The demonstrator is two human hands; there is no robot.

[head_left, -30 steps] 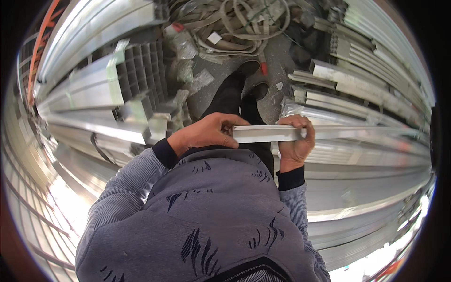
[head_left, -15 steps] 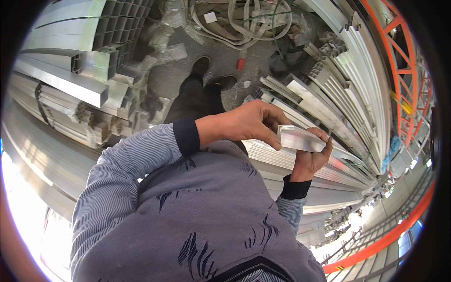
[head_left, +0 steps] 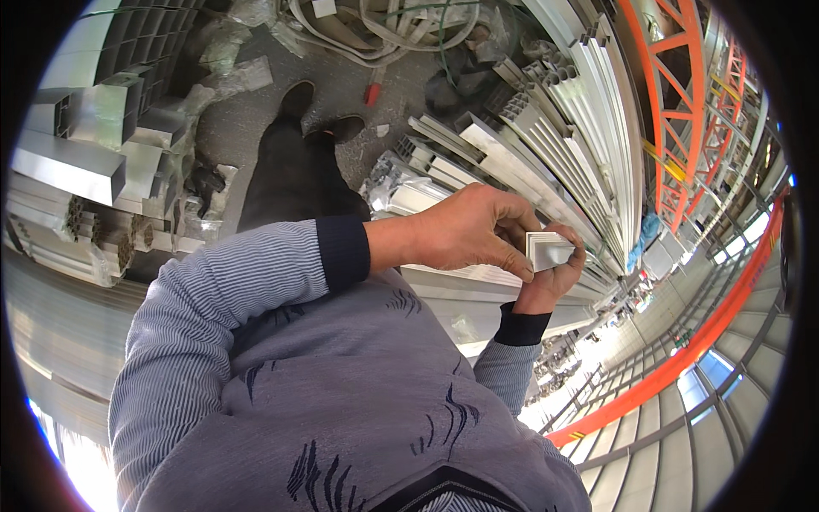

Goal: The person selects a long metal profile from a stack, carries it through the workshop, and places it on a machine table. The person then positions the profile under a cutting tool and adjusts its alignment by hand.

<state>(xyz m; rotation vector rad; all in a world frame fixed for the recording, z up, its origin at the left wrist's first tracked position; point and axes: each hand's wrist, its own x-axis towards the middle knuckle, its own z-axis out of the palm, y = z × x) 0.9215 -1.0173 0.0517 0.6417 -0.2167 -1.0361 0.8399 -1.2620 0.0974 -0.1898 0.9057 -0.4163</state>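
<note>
Silvery, angular metal profile: your L hand pinches its end, thumb vs. fingers; R hand has fingers curled round it. Best grip firmly, mind edges.

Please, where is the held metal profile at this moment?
In the head view, the metal profile is right of the centre, with the left hand at its near end and the right hand curled around it.

The dull grey floor is carrying a loose coil of flat beige straps. Crumpled translucent plastic wrapping, a small red piece and a small whitish scrap are lying there too.
</note>
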